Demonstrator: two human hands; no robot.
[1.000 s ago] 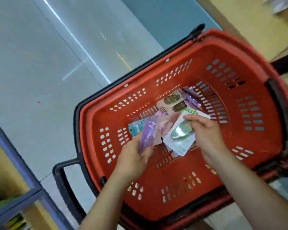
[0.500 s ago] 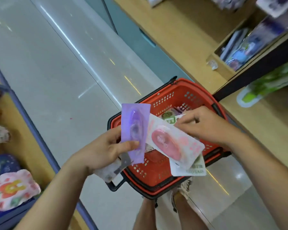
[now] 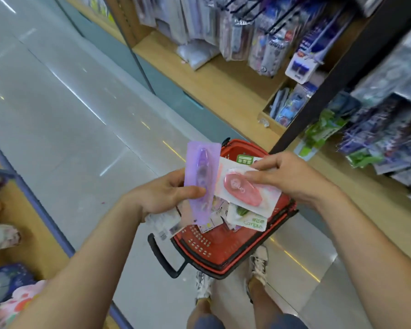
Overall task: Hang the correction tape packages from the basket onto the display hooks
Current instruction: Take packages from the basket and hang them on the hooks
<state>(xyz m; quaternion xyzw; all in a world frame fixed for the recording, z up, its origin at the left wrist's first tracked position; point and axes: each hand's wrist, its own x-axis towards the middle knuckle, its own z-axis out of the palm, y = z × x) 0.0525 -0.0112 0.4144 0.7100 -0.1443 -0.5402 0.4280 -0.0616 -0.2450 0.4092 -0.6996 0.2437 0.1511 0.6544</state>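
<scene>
Left hand [image 3: 161, 195] gripping purple package [image 3: 201, 184] rising toward 12 o'clock, right hand [image 3: 292, 179] pinching pink package [image 3: 244, 189] at its 9 o'clock, perhaps green package [image 3: 253, 222] too

Glossy grey floor [image 3: 64, 129], streaked with bright reflections. On my right I see a wooden shelf [image 3: 226, 89] and dark upright [image 3: 337, 79].

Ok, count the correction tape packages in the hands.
4 clear: purple package and a white barcoded package in the left hand; pink package over a green Campus package in the right hand. Overlapping ones between may hide more.
</scene>
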